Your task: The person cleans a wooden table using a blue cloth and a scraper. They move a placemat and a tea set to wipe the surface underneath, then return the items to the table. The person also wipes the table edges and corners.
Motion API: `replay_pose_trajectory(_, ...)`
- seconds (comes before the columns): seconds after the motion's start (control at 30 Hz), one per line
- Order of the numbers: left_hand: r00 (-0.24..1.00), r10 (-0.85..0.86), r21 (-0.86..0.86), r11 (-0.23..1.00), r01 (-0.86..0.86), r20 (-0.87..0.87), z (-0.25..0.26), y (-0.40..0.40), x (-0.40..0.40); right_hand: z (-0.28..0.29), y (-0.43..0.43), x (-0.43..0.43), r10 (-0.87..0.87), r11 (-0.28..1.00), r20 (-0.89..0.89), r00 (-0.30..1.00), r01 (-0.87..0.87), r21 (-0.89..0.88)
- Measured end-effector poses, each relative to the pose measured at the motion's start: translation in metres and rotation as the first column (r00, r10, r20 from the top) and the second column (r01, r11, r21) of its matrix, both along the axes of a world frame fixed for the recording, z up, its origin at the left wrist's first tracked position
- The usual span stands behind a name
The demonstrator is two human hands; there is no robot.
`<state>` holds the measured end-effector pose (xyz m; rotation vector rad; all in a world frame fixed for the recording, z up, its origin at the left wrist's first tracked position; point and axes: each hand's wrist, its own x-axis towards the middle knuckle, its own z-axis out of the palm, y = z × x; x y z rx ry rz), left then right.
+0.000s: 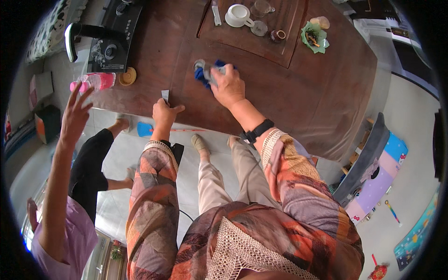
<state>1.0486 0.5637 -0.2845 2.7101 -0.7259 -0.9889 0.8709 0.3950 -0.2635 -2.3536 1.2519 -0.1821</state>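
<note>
My right hand [229,87] grips a bunched blue and grey cloth [202,76] against the dark reddish-brown wooden table [273,108], which has a clear cover. A small round greyish thing [199,64] shows at the cloth's far edge, too blurred to name. My left hand [163,113] is at the table's near edge, closed around a small flat grey piece [165,95] that sticks up past the fingers, its lower part hidden. The left thumb points out to the right.
A tray [245,45] holds a white cup [238,15], glass cups and a small brown pot [277,35]. Right of it is a green ashtray [315,37] with butts. Pink-capped bottles [98,81] and a black tea stove [112,42] stand left. Another person's hand [75,119] is raised beside me.
</note>
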Motion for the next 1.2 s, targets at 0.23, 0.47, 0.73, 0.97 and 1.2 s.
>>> replay_pose_trajectory(0.23, 1.000, 0.025, 0.013, 1.000, -0.025, 0.005, 0.009, 0.002, 0.001, 0.019, -0.082, -0.007, -0.326, 0.943, -0.013, 0.945, 0.324, -0.077)
replay_pose_trajectory(0.47, 1.000, 0.008, 0.021, 1.000, -0.008, -0.012, 0.004, -0.010, -0.004, 0.006, -0.028, 0.038, -0.026, 0.997, -0.123, 0.992, 0.017, -0.072)
replay_pose_trajectory(0.73, 1.000, 0.021, 0.041, 0.999, -0.021, -0.012, 0.003, 0.000, 0.001, 0.010, -0.070, 0.064, -0.037, 0.999, 0.059, 0.998, 0.037, -0.006)
replay_pose_trajectory(0.97, 1.000, 0.015, 0.053, 0.999, -0.014, -0.009, 0.001, 0.002, -0.001, -0.016, -0.018, 0.059, 0.233, 0.952, -0.115, 0.966, -0.251, -0.175)
replay_pose_trajectory(1.2, 0.999, 0.020, 0.011, 1.000, -0.020, 0.026, 0.002, 0.001, -0.005, 0.023, 0.011, 0.000, 0.460, 0.880, -0.024, 0.888, -0.452, 0.146)
